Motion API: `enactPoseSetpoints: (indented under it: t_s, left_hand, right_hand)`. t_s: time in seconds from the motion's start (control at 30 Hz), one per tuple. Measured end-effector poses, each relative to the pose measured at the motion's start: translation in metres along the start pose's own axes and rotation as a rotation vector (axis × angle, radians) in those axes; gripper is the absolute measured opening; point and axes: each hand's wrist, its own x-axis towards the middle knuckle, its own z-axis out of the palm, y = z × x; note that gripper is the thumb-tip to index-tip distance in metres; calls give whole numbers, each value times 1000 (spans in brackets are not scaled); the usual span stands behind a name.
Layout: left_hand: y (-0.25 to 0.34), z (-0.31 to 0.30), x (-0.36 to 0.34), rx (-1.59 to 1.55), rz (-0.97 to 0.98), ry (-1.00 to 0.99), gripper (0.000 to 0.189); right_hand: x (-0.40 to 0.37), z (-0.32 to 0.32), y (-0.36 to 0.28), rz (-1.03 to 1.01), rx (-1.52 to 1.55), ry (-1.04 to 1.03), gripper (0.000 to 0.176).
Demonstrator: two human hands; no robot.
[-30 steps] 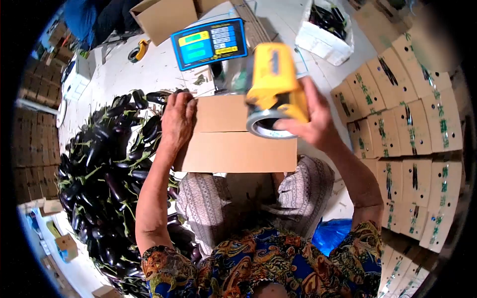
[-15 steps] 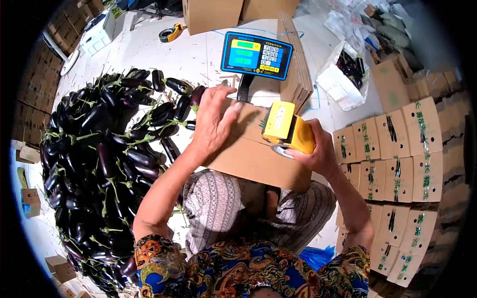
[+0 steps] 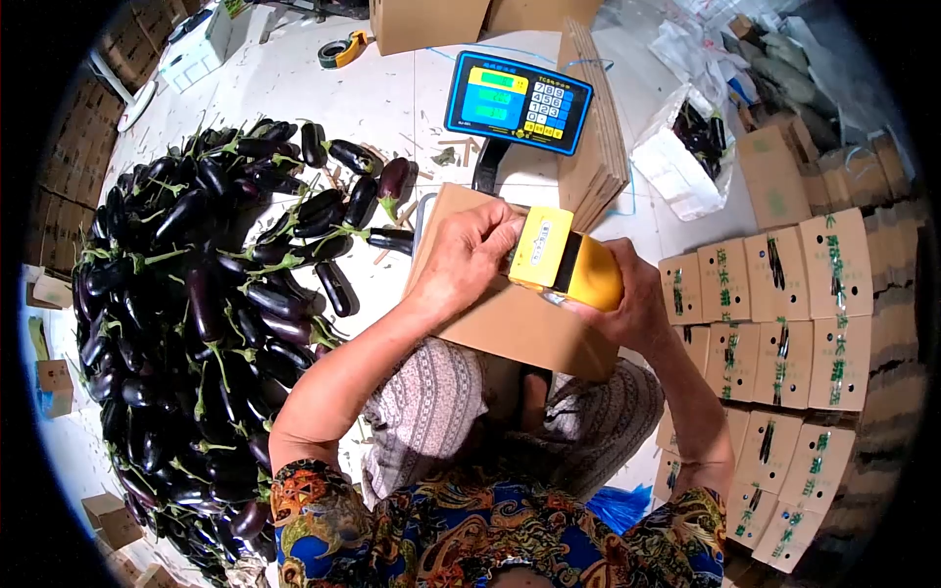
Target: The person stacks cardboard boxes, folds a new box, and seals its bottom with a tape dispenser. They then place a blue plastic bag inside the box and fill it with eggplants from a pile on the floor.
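A closed cardboard box [image 3: 529, 328] rests in front of my lap, below the blue scale display [image 3: 520, 103]. My right hand [image 3: 627, 302] is wrapped round a yellow tape dispenser [image 3: 591, 274] held over the box's right half. My left hand [image 3: 472, 257] lies over the box top with thumb and fingertips pinched together at the dispenser's left end. What those fingertips hold, if anything, is too small to make out.
Many eggplants [image 3: 206, 304] are heaped on the floor at left. Packed cartons [image 3: 774, 358] stand in rows at right. Flat cardboard sheets [image 3: 593, 147] stand behind the scale. A white foam box [image 3: 676, 171] sits beyond, and another tape dispenser [image 3: 343, 49] lies at the back.
My left hand has moved right, from lying spread on the box's left side to pinching beside the dispenser. The yellow dispenser has tilted in my right hand.
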Motion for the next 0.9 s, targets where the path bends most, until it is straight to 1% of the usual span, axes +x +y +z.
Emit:
enactPoseSetpoints:
  t_s: [0.03, 0.07, 0.17, 0.2, 0.3, 0.33, 0.43, 0.47, 0.5, 0.53, 0.57, 0.63, 0.7, 0.77, 0.8, 0.87, 0.9]
  left_hand:
    - [-2, 0, 0, 49, 23, -13, 23]
    - [-3, 4, 0, 12, 103, 55, 23]
    - [-6, 2, 2, 467, 315, 248, 21]
    - [-6, 1, 4, 493, 417, 297, 19]
    - [0, -7, -2, 421, 324, 253, 21]
    - [1, -12, -6, 435, 225, 247, 23]
    - [-5, -28, -9, 386, 182, 285, 17]
    - [-4, -38, -10, 281, 160, 308, 18]
    - [-13, -55, -10, 329, 108, 351, 19]
    - [-15, -69, -15, 259, 75, 399, 19]
    - [-15, -90, -20, 250, -39, 418, 21]
    - [-18, -122, -30, 189, -72, 577, 23]
    - [-28, -164, -44, 49, -215, 480, 24]
    - [-34, -160, -44, 95, -160, 521, 28]
    - [-33, -158, -41, 32, -144, 537, 27]
    - [-36, -160, -38, 42, -164, 521, 26]
    - [-43, -161, -37, 52, -167, 503, 25]
  right_hand:
    - [0, 1, 0, -5, -1, 1, 64]
    - [0, 2, -2, 16, -10, -4, 65]
    - [4, 4, -9, 56, -38, -25, 67]
    - [6, 4, -12, 59, -54, -30, 67]
    - [10, 2, -22, 69, -76, -54, 67]
    - [11, 2, -25, 73, -78, -64, 67]
    - [12, 2, -29, 43, -72, -92, 67]
    - [11, 1, -31, 30, -82, -89, 64]
    - [11, -1, -31, 12, -91, -86, 61]
    - [12, -2, -31, -7, -98, -82, 59]
    - [12, -4, -30, -11, -124, -106, 58]
    - [6, -9, -29, -12, -177, -152, 58]
    - [6, -12, -27, -1, -208, -170, 57]
    - [8, -9, -27, -4, -221, -183, 57]
    - [9, -7, -28, 27, -196, -182, 56]
    - [10, -6, -31, 92, -153, -188, 54]
    - [10, -6, -31, 84, -155, -194, 53]
